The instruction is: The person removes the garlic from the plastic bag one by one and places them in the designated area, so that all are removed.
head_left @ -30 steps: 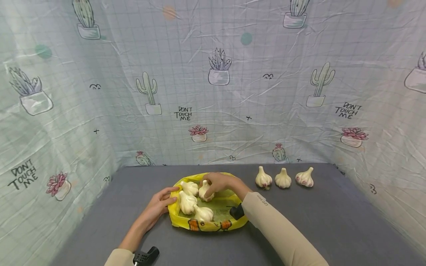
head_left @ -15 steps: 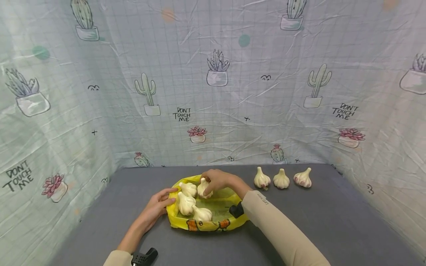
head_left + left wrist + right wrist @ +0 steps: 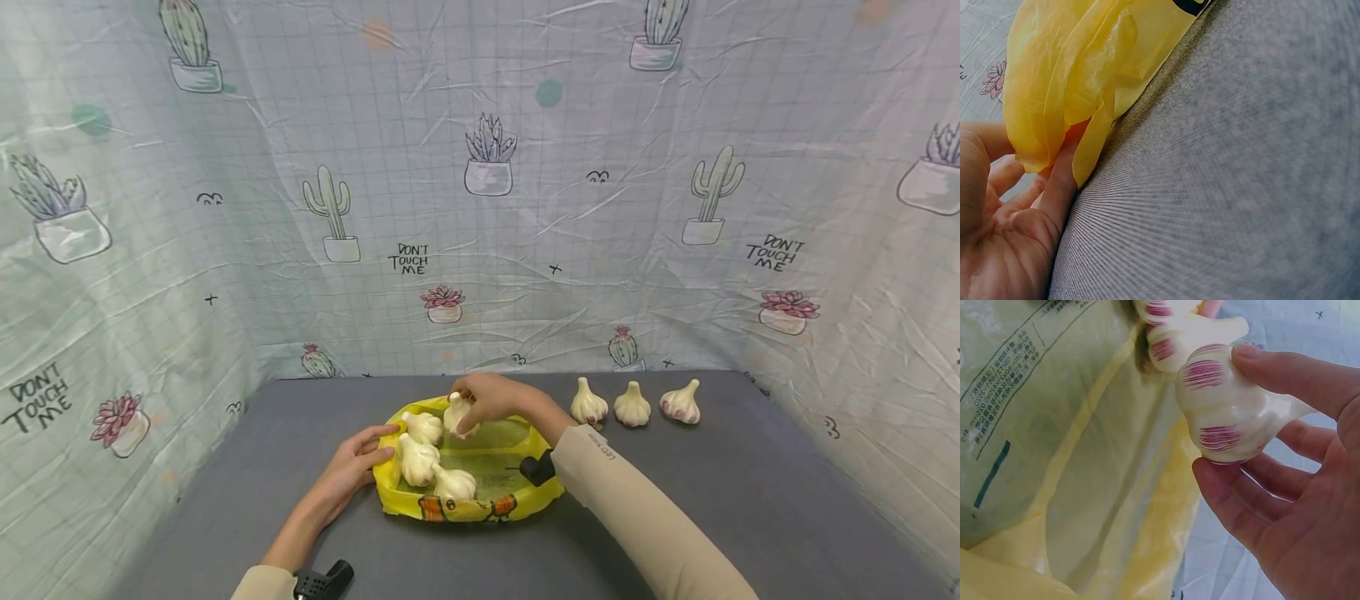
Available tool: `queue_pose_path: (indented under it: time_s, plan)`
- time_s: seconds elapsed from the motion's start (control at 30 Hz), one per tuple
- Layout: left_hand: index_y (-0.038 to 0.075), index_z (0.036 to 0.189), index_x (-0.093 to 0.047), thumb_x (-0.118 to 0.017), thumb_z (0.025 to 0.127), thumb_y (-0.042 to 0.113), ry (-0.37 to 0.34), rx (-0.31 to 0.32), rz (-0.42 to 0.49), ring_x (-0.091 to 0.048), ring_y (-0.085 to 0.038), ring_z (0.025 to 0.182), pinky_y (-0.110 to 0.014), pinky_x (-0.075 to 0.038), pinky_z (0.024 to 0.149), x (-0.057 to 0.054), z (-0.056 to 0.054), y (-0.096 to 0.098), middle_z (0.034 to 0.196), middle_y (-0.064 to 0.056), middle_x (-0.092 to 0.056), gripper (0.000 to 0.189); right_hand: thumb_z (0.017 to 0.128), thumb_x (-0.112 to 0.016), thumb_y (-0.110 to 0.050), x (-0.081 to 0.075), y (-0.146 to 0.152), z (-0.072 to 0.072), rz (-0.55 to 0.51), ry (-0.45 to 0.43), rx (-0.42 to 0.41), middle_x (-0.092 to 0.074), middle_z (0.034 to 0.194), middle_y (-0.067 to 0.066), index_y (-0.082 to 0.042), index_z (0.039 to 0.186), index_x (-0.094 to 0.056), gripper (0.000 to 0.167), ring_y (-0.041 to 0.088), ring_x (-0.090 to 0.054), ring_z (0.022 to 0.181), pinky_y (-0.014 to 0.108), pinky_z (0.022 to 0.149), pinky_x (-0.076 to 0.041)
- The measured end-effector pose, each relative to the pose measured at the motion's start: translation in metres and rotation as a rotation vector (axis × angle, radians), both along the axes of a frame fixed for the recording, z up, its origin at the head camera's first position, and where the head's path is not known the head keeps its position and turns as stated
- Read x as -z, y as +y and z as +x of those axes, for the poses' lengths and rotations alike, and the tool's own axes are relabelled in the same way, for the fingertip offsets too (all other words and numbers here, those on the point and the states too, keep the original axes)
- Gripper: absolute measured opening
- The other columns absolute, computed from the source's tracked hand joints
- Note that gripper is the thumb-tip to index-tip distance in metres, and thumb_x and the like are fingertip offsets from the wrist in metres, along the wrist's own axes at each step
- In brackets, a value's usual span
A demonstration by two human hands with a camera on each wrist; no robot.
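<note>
My right hand (image 3: 491, 398) pinches a white garlic bulb (image 3: 456, 414) between thumb and fingers, over the back of a yellow plastic bag (image 3: 525, 505). Purple streaks mark this garlic bulb (image 3: 1225, 406) in the right wrist view, its stem pointing toward the palm. Inside the bag's left part lie 3 more bulbs: one at the back (image 3: 423, 427), one in the middle (image 3: 417, 460) and one near the front wall (image 3: 454, 483). My left hand (image 3: 356, 458) grips the bag's left edge; in the left wrist view the yellow plastic (image 3: 1085, 69) covers some fingertips.
Three garlic bulbs stand in a row at the back right: the left one (image 3: 588, 404), the middle one (image 3: 632, 407) and the right one (image 3: 681, 403). A cactus-print curtain (image 3: 555, 225) encloses the grey table (image 3: 712, 492) behind and at both sides.
My right hand has lifted its garlic bulb a little, up and toward the bag's back edge. The left hand stays at the bag's left edge, and the other bulbs have not moved.
</note>
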State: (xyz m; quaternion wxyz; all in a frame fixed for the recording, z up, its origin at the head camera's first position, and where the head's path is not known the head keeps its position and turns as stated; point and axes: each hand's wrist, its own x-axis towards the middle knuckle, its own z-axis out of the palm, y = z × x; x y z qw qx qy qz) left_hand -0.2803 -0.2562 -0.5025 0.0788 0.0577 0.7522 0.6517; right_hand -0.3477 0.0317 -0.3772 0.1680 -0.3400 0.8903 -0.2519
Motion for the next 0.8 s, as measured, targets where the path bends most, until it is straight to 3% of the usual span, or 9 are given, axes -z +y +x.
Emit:
queue_pose_path:
  time_s: [0.43, 0.63, 0.8]
  plan:
    - [0.009, 0.153, -0.046, -0.065, 0.102, 0.033, -0.007, -0.010, -0.009, -0.059, -0.031, 0.132, -0.044, -0.057, 0.098, -0.001, 0.001, -0.001, 0.158, -0.023, -0.046, 0.060, 0.089, -0.082, -0.028, -0.017, 0.005, 0.009, -0.018, 0.068, -0.027, -0.066, 0.136, 0.012, -0.007, 0.146, -0.057, 0.066, 0.029, -0.062, 0.126, 0.042, 0.099, -0.054]
    - [0.010, 0.153, -0.047, -0.065, 0.102, 0.033, -0.025, -0.029, -0.011, -0.053, -0.035, 0.138, -0.046, -0.057, 0.099, -0.002, 0.002, 0.000, 0.161, -0.022, -0.042, 0.058, 0.088, -0.083, -0.030, -0.025, 0.010, 0.015, -0.042, 0.112, -0.041, -0.071, 0.124, 0.007, -0.012, 0.139, -0.062, 0.058, 0.022, -0.066, 0.111, 0.038, 0.091, -0.055]
    - [0.010, 0.152, -0.049, -0.065, 0.102, 0.033, -0.022, -0.031, -0.007, -0.053, -0.035, 0.138, -0.046, -0.056, 0.101, -0.003, 0.001, 0.001, 0.161, -0.021, -0.043, 0.058, 0.088, -0.083, -0.033, -0.031, 0.018, 0.018, -0.068, 0.140, -0.043, -0.070, 0.124, 0.004, -0.015, 0.134, -0.065, 0.053, 0.021, -0.065, 0.113, 0.038, 0.092, -0.054]
